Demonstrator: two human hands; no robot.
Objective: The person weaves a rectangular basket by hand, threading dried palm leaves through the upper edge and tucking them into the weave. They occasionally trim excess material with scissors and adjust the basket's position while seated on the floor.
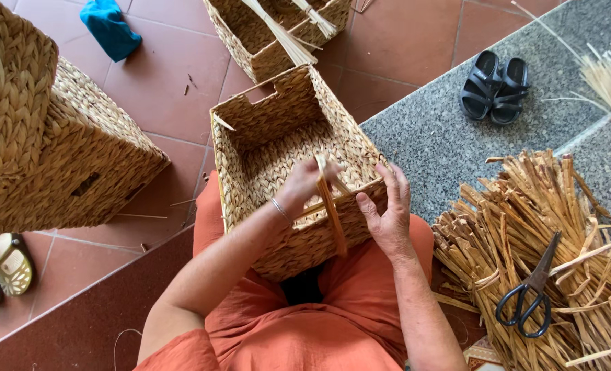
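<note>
Terracotta tiles [175, 75] lie under me, with grey stone [443, 137] at two o'clock. On my lap sits the square woven basket [278, 137], its opening tipped toward twelve. My left hand [304, 184] reaches inside over the near rim, fingers pinched on a flat straw strand [331, 209] that hangs down the outer wall. My right hand [388, 209] lies spread against that rim, just beside the strand. Black scissors [528, 292] rest on a reed bundle [559, 227] at four o'clock.

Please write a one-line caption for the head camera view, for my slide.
Left hand pulls a fibre strip at the woven basket rim while right hand steadies it; scissors lie nearby.
</note>
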